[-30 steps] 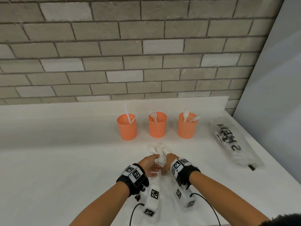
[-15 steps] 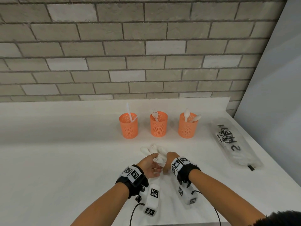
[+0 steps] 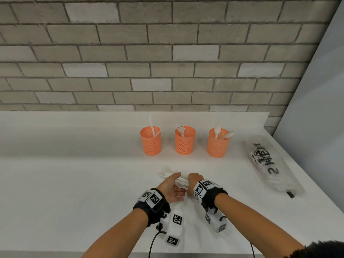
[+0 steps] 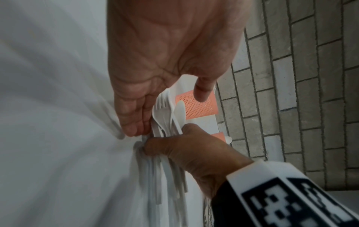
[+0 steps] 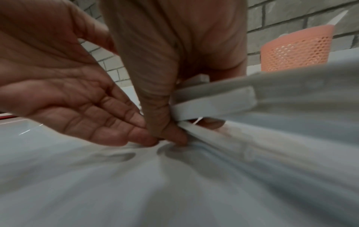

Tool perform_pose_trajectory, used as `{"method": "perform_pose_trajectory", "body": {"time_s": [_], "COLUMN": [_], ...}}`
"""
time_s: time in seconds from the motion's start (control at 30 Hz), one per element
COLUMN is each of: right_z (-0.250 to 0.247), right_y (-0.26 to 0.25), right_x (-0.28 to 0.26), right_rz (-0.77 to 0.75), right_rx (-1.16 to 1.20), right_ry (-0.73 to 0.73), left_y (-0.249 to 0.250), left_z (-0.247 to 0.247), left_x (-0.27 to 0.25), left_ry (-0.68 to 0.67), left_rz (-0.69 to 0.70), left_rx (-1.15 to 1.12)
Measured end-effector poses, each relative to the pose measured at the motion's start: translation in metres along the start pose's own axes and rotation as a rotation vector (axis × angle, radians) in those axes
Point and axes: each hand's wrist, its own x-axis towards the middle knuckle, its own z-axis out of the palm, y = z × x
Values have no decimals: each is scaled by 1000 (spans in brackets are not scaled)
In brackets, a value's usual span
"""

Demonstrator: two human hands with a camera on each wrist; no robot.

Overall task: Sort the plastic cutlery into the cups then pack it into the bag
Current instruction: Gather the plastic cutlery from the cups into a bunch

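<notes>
At lower centre we see our right hand clamped on a bundle of white cutlery on the white table, while our left hand, fingers straight, seemingly presses against it. Beyond, mid-frame, stand three orange cups holding cutlery; the bag lies at right, below the brick wall.

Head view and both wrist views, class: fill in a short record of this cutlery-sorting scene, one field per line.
left cup: orange cup with knives
middle cup: orange cup with forks
right cup: orange cup with two spoons
unsorted: cutlery bundle, forks and spoons mixed
right hand: grips the bundle
left hand: straight fingers against the bundle
bag: flat on table, right of cups
</notes>
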Motion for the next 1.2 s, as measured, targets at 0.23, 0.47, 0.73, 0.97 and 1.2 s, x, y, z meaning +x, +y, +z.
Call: {"method": "perform_pose_trajectory", "body": {"time_s": [0.23, 0.47, 0.73, 0.97, 1.2], "right_z": [4, 5, 6, 5, 6], "right_y": [-1, 5, 5, 10, 22], "right_x": [2, 1, 1, 0, -5], "right_rz": [46, -38, -106, -153, -154], "right_rx": [60, -5, -50, -88, -50], "right_ry": [-18, 28, 29, 22, 14], "left_y": [-3, 0, 1, 6, 11], "left_z": [-3, -6, -46, -54, -54], "left_x": [0, 0, 5, 14, 26], "left_ry": [10, 110, 360, 335, 414], "left_rz": [-1, -22, 29, -12, 78], "left_rx": [-17, 82, 148, 88, 84]}}
